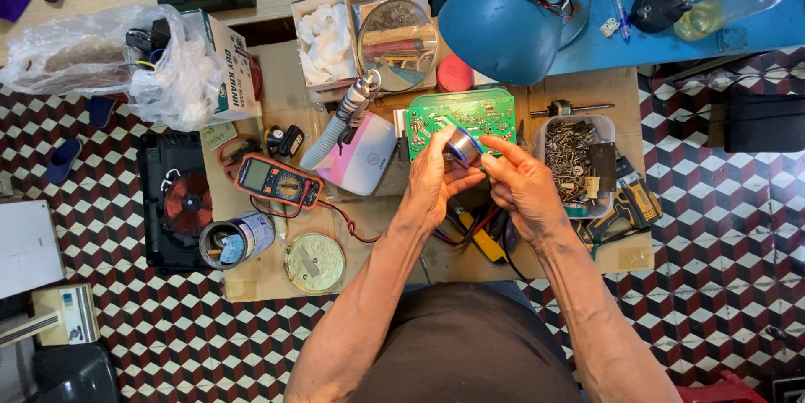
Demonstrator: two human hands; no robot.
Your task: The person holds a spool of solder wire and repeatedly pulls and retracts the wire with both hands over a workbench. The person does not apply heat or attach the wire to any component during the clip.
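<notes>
Silvery solder wire wound on a small round spool (462, 148) sits pinched in the left hand (436, 181) above the green circuit board (460, 118), while the right hand (524, 185) (fingertips pinching at its edge) touches it.

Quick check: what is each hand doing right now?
Left hand: closed around a small solder spool.
Right hand: fingers pinched at the spool's edge; whether it holds a strand cannot be told.

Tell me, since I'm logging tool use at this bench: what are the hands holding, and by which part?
A small spool of solder wire. The left hand grips it around its rim; the right hand has fingertips at its right edge, seemingly pinching the wire end.
</notes>
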